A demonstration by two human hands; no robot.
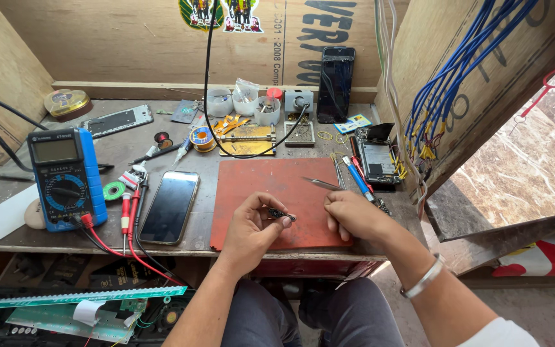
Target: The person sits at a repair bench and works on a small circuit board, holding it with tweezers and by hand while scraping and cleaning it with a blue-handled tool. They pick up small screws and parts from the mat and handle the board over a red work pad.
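Note:
My left hand (255,225) pinches a small dark metal part (281,214) between thumb and fingers, just above the red work mat (271,177). A pair of thin metal tweezers (320,184) is gripped in my right hand (353,214), their tips pointing up and to the left over the mat. The two hands sit close together at the mat's front edge. A silver bangle is on my right wrist.
A black smartphone (170,206) lies left of the mat, beside a blue multimeter (67,176) with red and black probes. An opened phone (378,154) and screwdrivers lie to the right. Small pots, solder and a metal jig (247,138) stand behind. Another phone (336,82) leans on the back wall.

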